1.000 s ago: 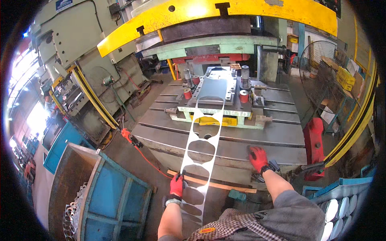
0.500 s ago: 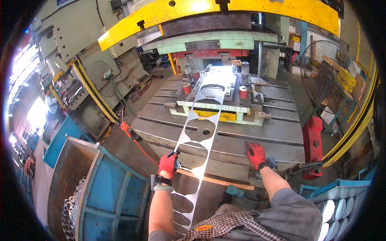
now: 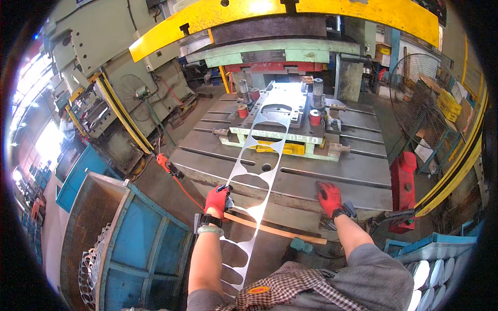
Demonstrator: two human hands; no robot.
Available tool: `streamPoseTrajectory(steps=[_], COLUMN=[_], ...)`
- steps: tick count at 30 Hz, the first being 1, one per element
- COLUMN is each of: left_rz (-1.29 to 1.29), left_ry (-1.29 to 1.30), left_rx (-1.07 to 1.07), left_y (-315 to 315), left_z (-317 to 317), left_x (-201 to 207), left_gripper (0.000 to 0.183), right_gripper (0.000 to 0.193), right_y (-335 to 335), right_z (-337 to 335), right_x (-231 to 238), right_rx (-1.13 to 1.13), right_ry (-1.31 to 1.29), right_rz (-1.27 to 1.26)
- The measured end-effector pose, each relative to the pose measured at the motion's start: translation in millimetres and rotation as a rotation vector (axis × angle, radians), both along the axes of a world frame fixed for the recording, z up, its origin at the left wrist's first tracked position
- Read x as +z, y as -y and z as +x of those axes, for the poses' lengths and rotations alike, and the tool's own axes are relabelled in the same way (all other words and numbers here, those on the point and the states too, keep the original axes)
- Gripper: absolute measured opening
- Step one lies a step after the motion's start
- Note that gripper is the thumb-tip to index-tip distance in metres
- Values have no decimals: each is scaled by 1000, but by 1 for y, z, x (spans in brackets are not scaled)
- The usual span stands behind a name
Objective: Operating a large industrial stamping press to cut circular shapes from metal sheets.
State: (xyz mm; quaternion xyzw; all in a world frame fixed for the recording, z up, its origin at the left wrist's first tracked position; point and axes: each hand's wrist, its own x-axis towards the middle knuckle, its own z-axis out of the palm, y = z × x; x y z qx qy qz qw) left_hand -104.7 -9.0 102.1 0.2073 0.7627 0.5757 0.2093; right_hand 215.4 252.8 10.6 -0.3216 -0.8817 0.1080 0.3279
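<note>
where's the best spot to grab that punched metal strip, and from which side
Probably the strip is best pinched at a narrow web between two round cut-outs, on its outer left edge, coming from the left. That is where the left hand grips it now: thin, flat, and little solid metal elsewhere.

One long punched sheet-metal strip (image 3: 259,171) runs across one grey slotted press bench (image 3: 332,176). Two red-gloved hands show, left hand (image 3: 217,200) and right hand (image 3: 329,197). Two red cylindrical caps (image 3: 243,111) stand on the die. One blue metal bin (image 3: 129,233) stands alongside.
</note>
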Motion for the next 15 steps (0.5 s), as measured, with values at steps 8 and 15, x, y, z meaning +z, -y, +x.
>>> streamPoseTrajectory(steps=[8,15], left_rz=[7,0], left_ry=[32,-15], left_rx=[19,10], left_y=[0,2], left_z=[18,12], left_x=[30,33], left_gripper=[19,20], right_gripper=[39,39], right_y=[-3,-6], right_z=[4,0], right_x=[-7,-11], right_rx=[21,17], right_ry=[-18,-43], right_rz=[-19,18])
